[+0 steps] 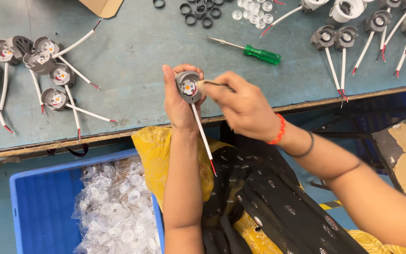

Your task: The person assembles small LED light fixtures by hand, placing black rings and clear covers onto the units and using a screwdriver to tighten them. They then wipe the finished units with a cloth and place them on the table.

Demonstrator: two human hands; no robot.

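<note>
The small grey round lamp housing faces up, showing an orange centre; its white cable with red tip hangs down past the worktop edge.

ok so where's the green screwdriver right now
In the head view the green-handled screwdriver lies on the table, beyond the right hand, just below the black rings.

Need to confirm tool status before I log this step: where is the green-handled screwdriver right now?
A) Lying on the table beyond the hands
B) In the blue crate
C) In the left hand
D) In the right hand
A: the green-handled screwdriver lies on the table untouched, while the left hand holds a grey lamp housing and the right hand holds a thin tool to it.
</note>
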